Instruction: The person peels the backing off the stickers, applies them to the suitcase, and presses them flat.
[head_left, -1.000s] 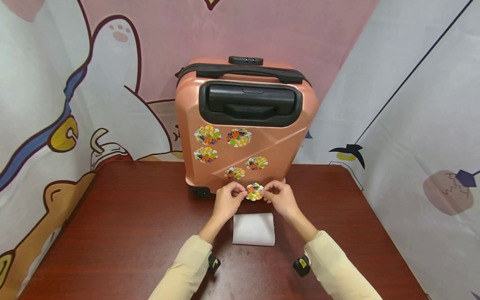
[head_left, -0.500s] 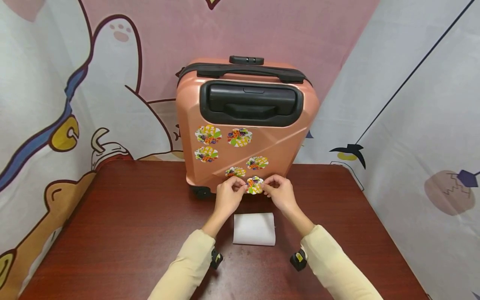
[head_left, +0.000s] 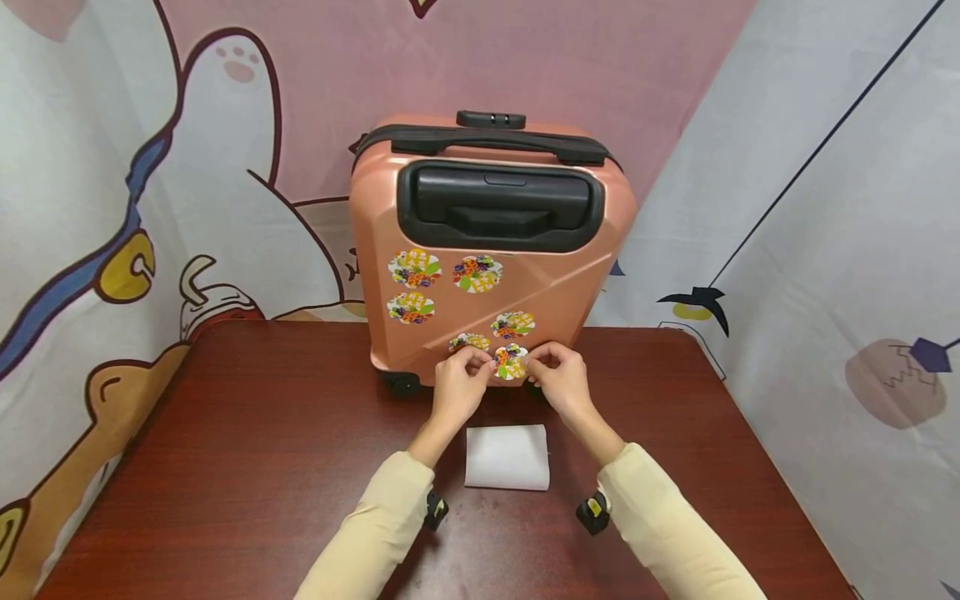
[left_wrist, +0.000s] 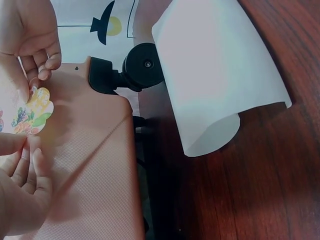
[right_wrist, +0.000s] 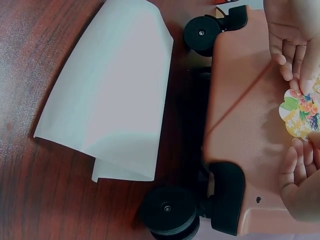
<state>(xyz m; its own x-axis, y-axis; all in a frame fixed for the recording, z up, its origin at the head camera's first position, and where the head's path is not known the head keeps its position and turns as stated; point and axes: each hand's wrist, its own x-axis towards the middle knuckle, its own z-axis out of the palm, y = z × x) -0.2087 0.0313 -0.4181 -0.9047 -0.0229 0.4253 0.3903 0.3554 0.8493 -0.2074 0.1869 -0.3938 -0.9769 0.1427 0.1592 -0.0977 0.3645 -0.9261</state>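
A scalloped sticker printed with colourful fruit and flowers is stretched between both hands in front of the lower part of a rose-pink suitcase. My left hand pinches its left edge with thumb and fingertips, and my right hand pinches the right edge. In the left wrist view the sticker lies close over the shell; whether it touches cannot be told. Several similar stickers are on the suitcase front, one of them partly hidden behind my left fingers.
On the brown table, a curled white paper sheet lies between my forearms. Black suitcase wheels stick out towards the paper. A cartoon-printed cloth hangs behind the table and along both sides.
Both hands have carried the sticker upward, from just below the suitcase's bottom edge onto the lower front, below the other stickers. The suitcase and paper stay in place.
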